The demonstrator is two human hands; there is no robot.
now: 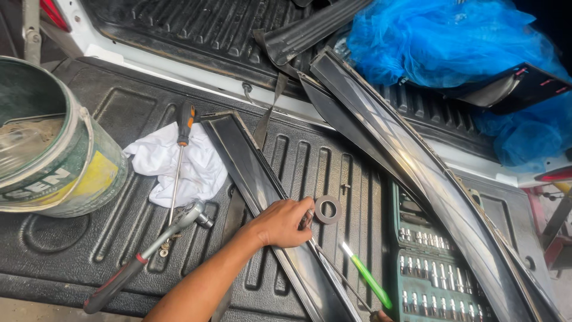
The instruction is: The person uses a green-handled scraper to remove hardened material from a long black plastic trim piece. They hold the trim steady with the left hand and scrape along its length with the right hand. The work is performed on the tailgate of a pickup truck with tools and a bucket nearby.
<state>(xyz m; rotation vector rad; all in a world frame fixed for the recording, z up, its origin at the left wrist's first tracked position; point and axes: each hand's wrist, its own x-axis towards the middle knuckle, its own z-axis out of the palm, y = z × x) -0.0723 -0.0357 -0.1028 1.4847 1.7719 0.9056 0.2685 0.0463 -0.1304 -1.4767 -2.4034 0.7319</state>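
Resting on a long dark trim strip point(280, 232), the left hand point(285, 222) has its fingers curled shut around a small dark part at the strip's upper edge; what that part is cannot be made out. A flat grey ring point(327, 209) sits just beside the fingertips, on the ribbed black tailgate liner point(71, 250).

Only a fingertip of the right hand point(379, 316) shows at the bottom edge, so whether it is clenched or slack cannot be told. It appears to touch the end of a thin metal rod that runs up towards the left hand. A green-handled tool point(368, 279) lies just beside that rod.

Left of the strip lies a white rag point(199, 173), with an orange-handled screwdriver point(179, 161) across it. A ratchet wrench point(140, 259) with a red-banded handle lies below the rag, its head near the strip. A worn bucket point(65, 161) lies tipped at the far left.

Right of the hand sits an open green socket case point(432, 268). A second, curved trim strip point(435, 179) passes over the case's upper corner and runs up into the truck bed. Blue plastic sheeting point(441, 36) lies bunched in the bed at upper right.
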